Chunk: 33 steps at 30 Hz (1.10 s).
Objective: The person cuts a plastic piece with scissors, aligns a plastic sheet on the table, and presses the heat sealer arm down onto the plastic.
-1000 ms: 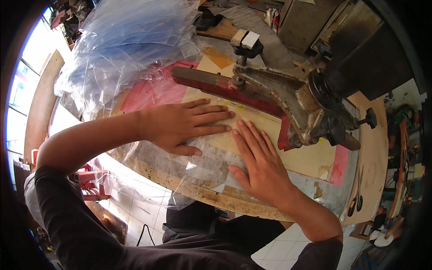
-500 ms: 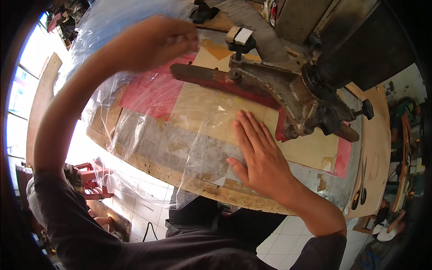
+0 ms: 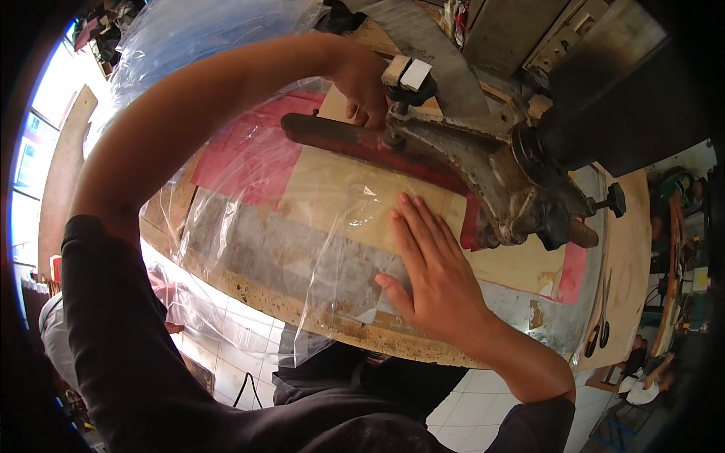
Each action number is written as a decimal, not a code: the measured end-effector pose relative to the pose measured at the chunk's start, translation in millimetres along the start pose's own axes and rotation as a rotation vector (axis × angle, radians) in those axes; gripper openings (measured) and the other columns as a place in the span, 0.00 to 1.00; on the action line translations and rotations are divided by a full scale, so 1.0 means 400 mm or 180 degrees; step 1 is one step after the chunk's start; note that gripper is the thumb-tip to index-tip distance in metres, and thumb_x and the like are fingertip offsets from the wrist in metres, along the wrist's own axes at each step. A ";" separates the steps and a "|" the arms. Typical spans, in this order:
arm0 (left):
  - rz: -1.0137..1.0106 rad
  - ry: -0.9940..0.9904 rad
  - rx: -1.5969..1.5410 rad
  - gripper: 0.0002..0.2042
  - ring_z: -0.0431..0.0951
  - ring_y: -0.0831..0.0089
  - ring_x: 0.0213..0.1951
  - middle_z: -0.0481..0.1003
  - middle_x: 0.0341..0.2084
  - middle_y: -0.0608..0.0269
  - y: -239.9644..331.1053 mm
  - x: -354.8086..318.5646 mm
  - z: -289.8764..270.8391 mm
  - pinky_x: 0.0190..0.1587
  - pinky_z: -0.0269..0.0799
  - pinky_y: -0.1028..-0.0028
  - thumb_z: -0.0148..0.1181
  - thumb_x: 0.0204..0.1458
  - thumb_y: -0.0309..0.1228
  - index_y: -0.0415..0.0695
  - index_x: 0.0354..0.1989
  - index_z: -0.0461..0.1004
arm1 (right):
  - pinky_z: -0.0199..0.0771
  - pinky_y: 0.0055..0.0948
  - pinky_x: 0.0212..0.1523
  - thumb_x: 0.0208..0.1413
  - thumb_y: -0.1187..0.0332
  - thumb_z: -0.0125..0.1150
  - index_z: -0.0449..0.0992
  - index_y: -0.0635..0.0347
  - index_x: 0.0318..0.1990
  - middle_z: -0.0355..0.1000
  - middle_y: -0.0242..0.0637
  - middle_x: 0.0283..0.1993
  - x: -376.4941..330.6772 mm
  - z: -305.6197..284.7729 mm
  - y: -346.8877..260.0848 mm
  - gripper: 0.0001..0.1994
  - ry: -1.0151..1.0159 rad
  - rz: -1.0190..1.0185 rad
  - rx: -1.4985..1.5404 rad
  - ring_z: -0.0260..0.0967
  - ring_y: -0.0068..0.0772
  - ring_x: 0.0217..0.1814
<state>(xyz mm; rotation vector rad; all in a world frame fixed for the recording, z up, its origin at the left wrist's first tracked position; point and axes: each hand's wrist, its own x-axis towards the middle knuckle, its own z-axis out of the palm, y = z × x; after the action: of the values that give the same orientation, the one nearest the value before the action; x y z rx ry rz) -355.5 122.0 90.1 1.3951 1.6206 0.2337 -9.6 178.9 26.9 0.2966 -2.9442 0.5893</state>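
My right hand (image 3: 438,275) lies flat, fingers stretched, on a clear plastic sheet (image 3: 321,264) spread over a cream panel (image 3: 340,192) on the worktable. Its fingertips are just in front of a long dark-red bar (image 3: 347,149) under a cast-metal machine head (image 3: 476,140). My left hand (image 3: 366,87) reaches across to the far side of the bar, beside the head's black knob (image 3: 411,94). Its fingers are curled downward, their tips partly hidden by the bar; what they grip, if anything, cannot be made out. Pink material (image 3: 253,162) shows through the plastic on the left.
Bunched clear plastic (image 3: 204,38) fills the far left and hangs over the table's near edge (image 3: 302,321). Black-handled scissors (image 3: 598,336) lie on the right side. A dark machine column (image 3: 619,98) overhangs the far right.
My left hand has moved right, from above the pink material to behind the bar by the knob. My right hand stays flat in nearly the same place.
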 end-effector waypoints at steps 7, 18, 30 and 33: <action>-0.0452 -0.0042 0.1151 0.21 0.86 0.67 0.43 0.86 0.38 0.55 -0.057 0.113 0.011 0.46 0.81 0.69 0.71 0.52 0.39 0.37 0.50 0.81 | 0.55 0.56 0.78 0.68 0.52 0.59 0.58 0.73 0.75 0.52 0.61 0.79 0.004 0.001 0.000 0.38 -0.0009 0.0035 0.0001 0.51 0.61 0.82; 0.0304 0.0326 0.1864 0.19 0.85 0.68 0.38 0.85 0.30 0.65 -0.058 0.098 0.013 0.48 0.78 0.68 0.73 0.53 0.40 0.43 0.49 0.81 | 0.54 0.57 0.78 0.67 0.49 0.59 0.57 0.72 0.76 0.51 0.60 0.80 0.011 0.001 -0.009 0.40 -0.0113 0.0123 -0.0089 0.50 0.62 0.83; 0.1591 0.0541 0.1653 0.29 0.84 0.64 0.44 0.84 0.32 0.60 -0.169 0.132 0.011 0.51 0.78 0.66 0.77 0.48 0.39 0.43 0.58 0.75 | 0.43 0.56 0.82 0.62 0.53 0.59 0.60 0.59 0.77 0.46 0.57 0.83 0.056 0.019 -0.057 0.39 -0.0482 -0.0870 0.0125 0.43 0.61 0.85; 0.1393 0.0855 0.2248 0.36 0.83 0.57 0.48 0.84 0.37 0.55 -0.081 0.079 0.026 0.53 0.77 0.64 0.77 0.46 0.36 0.43 0.66 0.68 | 0.42 0.56 0.82 0.64 0.50 0.57 0.60 0.62 0.77 0.45 0.59 0.83 0.058 0.040 -0.070 0.38 -0.0464 -0.0722 0.0467 0.40 0.61 0.86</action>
<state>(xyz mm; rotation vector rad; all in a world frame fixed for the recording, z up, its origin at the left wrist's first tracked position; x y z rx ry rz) -366.1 133.6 46.4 2.3480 1.6696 0.1013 -27.6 143.4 26.4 0.7064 -2.9477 0.7814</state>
